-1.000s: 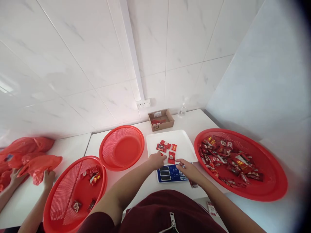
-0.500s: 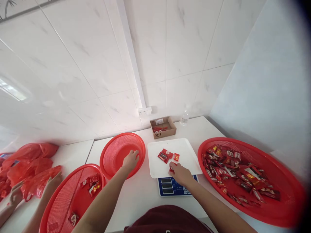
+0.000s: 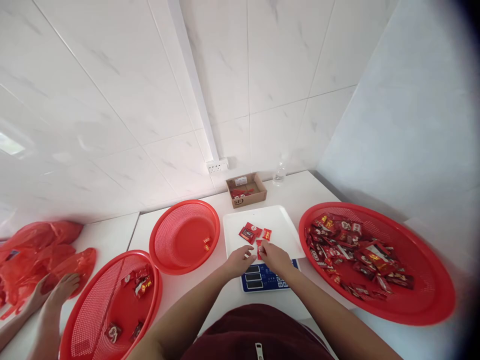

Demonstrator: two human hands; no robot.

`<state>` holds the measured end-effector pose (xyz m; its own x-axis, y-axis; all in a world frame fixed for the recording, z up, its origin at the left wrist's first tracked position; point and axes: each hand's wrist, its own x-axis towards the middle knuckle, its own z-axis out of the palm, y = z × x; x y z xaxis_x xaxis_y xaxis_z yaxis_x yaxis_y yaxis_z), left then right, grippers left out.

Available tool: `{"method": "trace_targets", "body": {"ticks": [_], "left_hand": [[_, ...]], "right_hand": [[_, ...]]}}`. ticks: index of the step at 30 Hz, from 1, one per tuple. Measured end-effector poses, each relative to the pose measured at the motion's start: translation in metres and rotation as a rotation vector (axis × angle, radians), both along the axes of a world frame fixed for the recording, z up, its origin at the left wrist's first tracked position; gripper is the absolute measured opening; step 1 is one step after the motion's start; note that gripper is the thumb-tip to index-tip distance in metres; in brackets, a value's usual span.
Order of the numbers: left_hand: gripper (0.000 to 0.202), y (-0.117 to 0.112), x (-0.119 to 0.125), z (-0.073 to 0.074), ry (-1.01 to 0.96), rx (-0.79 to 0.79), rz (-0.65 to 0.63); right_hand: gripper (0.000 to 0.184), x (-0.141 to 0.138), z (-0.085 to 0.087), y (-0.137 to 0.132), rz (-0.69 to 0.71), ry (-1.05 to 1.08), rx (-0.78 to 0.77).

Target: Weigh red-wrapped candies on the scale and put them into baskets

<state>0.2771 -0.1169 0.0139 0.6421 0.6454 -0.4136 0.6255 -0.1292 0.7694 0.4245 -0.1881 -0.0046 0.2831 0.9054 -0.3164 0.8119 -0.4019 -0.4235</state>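
Note:
My right hand (image 3: 276, 259) is closed on a small red packet (image 3: 259, 249) above the front edge of the white scale tray (image 3: 279, 222). Just left of it, my left hand (image 3: 239, 262) has its fingers curved and apart, with nothing visible in them. Several red packets (image 3: 247, 232) lie on the tray, one with yellow lettering. Below the tray shows the scale's blue panel (image 3: 262, 278). Two small red-and-yellow packets (image 3: 206, 243) rest in the round red basket (image 3: 161, 240) on the left.
At right stands a large red basket (image 3: 431, 295) with many red packets. Another red basket (image 3: 86, 305) at front left holds several. Behind the scale are a cardboard box (image 3: 249, 199) and a clear bottle (image 3: 279, 172). A co-worker's hands (image 3: 62, 290) touch red plastic bags (image 3: 45, 245) at far left.
My left hand has left the round basket and come right, beside my right hand. Small packets now show in that basket. Another packet shows in the front left basket.

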Motion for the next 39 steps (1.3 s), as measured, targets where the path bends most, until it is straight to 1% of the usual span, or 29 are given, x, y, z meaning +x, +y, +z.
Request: {"method": "trace_targets", "body": {"ticks": [1, 3, 5, 7, 9, 12, 14, 16, 18, 20, 22, 23, 25, 27, 29, 32, 36, 39], "left_hand": [[0.041, -0.002, 0.002, -0.003, -0.008, -0.042, 0.025], [0.043, -0.003, 0.004, -0.006, -0.028, -0.128, 0.083], [0.044, -0.001, 0.006, -0.007, -0.056, -0.226, 0.144], [0.045, 0.002, 0.01, -0.006, -0.097, -0.333, 0.202], [0.044, 0.004, 0.014, -0.003, -0.148, -0.44, 0.257], [0.04, 0.002, 0.02, 0.0, -0.239, -0.588, 0.326], [0.041, 0.0, 0.02, 0.001, -0.295, -0.662, 0.369], [0.041, -0.001, 0.016, 0.0, -0.345, -0.697, 0.425], [0.037, 0.003, 0.008, -0.001, -0.393, -0.688, 0.508], [0.029, 0.013, -0.005, 0.0, -0.438, -0.644, 0.626], [0.022, 0.028, -0.022, 0.003, -0.482, -0.589, 0.766], [0.021, 0.036, -0.03, 0.006, -0.504, -0.564, 0.835], [0.023, 0.05, -0.047, 0.012, -0.544, -0.535, 0.949], [0.028, 0.059, -0.058, 0.017, -0.571, -0.535, 1.019], [0.031, 0.059, -0.062, 0.02, -0.579, -0.562, 1.05], [0.026, 0.049, -0.058, 0.021, -0.559, -0.629, 1.051], [0.015, 0.032, -0.049, 0.019, -0.505, -0.716, 0.992], [0.014, 0.024, -0.043, 0.019, -0.463, -0.741, 0.923]], "right_hand": [[0.02, 0.0, 0.0, 0.0, -0.025, -0.003, -0.004], [0.032, 0.001, 0.0, 0.0, -0.076, -0.012, -0.011], [0.043, 0.003, -0.001, 0.002, -0.089, -0.008, -0.013], [0.039, 0.005, -0.003, 0.003, -0.061, 0.01, -0.005], [0.026, 0.006, -0.004, 0.004, -0.039, 0.044, 0.015], [0.016, 0.002, -0.004, 0.005, -0.047, 0.192, 0.071], [0.016, -0.003, -0.001, 0.006, -0.04, 0.364, 0.148], [0.019, -0.006, 0.002, 0.008, 0.01, 0.524, 0.224], [0.024, -0.005, 0.005, 0.012, 0.048, 0.581, 0.277], [0.029, 0.0, 0.007, 0.016, -0.013, 0.487, 0.321], [0.033, 0.008, 0.007, 0.02, -0.124, 0.292, 0.331], [0.037, 0.011, 0.006, 0.023, -0.159, 0.19, 0.309], [0.046, 0.016, 0.003, 0.028, -0.154, 0.031, 0.224], [0.054, 0.016, 0.0, 0.035, -0.11, -0.073, 0.151], [0.054, 0.012, -0.003, 0.041, -0.078, -0.139, 0.129], [0.05, 0.007, -0.01, 0.047, -0.054, -0.213, 0.165], [0.044, 0.005, -0.019, 0.046, 0.006, -0.262, 0.235], [0.04, 0.006, -0.022, 0.043, 0.027, -0.247, 0.239]]}}
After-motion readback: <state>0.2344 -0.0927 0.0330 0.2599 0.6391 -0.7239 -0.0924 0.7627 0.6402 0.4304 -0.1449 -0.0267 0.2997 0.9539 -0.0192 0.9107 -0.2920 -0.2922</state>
